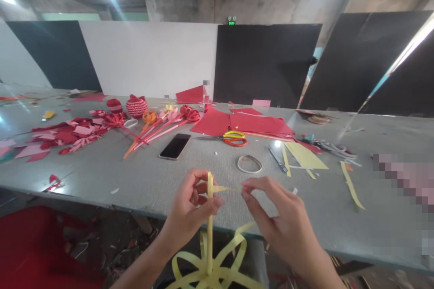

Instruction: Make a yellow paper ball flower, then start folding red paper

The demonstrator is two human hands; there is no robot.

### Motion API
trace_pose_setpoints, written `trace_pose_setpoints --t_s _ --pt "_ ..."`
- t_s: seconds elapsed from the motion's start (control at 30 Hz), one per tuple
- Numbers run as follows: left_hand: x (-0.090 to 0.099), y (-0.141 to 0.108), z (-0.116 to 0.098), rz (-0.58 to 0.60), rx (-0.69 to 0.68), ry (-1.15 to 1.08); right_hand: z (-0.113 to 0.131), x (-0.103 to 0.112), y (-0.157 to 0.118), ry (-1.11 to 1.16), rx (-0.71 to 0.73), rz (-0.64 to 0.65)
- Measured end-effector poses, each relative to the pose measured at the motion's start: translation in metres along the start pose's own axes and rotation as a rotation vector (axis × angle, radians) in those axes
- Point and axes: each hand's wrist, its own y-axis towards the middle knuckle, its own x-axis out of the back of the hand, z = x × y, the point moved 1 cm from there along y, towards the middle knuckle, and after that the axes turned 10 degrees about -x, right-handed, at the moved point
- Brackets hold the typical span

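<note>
My left hand is wrapped round the upper part of an upright yellow paper stick, its thumb in front. A thin yellow strip runs sideways from the stick to my right hand, which pinches the strip's far end between thumb and fingertips. Below the hands, at the foot of the stick, looped yellow paper strips spread outward like petals, partly cut off by the frame's lower edge.
On the grey table lie a phone, scissors, a tape roll, a cutter, red sheets, yellow paper, paper flowers and red and pink scraps. Something red is at lower left.
</note>
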Motion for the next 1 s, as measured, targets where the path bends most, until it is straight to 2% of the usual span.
trace_pose_setpoints --t_s 0.2,0.43,0.63,1.0 --pt "0.002 -0.002 -0.001 0.059 0.061 -0.138 -0.001 0.021 0.022 0.223 -0.147 0.279" --pt "0.005 0.0 0.001 -0.004 0.091 -0.189 -0.013 0.012 0.039 0.508 -0.288 0.434" --pt "0.007 -0.001 0.004 -0.021 0.122 -0.262 -0.023 -0.003 0.036 0.65 -0.382 0.443" --pt "0.004 0.003 -0.001 -0.032 0.181 -0.342 -0.024 -0.016 0.039 0.644 -0.37 0.378"
